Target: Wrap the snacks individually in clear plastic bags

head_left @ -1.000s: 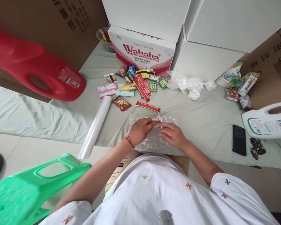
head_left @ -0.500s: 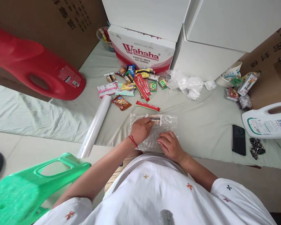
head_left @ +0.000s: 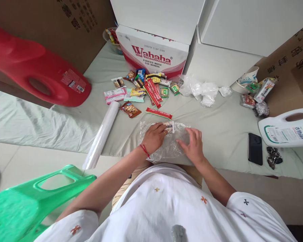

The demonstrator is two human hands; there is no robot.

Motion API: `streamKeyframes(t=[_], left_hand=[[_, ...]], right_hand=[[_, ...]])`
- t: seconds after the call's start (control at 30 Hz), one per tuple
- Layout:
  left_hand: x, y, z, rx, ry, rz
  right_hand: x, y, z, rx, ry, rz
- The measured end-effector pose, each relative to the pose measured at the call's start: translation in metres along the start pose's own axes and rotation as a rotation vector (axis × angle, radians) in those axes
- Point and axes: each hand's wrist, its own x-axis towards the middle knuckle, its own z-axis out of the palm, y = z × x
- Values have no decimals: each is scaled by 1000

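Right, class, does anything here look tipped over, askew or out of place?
The red jug and the white jug both lie on their sides, the green stool appears tipped over, and snack packets are strewn by the Wahaha box.

Red jug (head_left: 37,75), white jug (head_left: 288,127), black phone (head_left: 255,149), keys (head_left: 274,157)

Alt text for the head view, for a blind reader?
Left hand and right hand press a clear plastic sheet over a small packet on a pale cloth; snack packets, a film roll and a Wahaha box lie beyond.
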Motion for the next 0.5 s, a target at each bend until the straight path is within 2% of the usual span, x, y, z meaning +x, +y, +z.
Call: streamKeyframes(t=[0.07,0.17,0.37,0.5], left_hand=[[-1,-1,2,6,13,9],[-1,0,1,30,10,11],[-3,-1,-2,53,-9,48],[-10,-5,0,42,-7,85]], right_hand=[[16,9,0,-81,-74,53],[36,21,-7,-177,-249,3],[50,47,-34,-323,-118,-210],[36,67,-35,-303,-198,-283]])
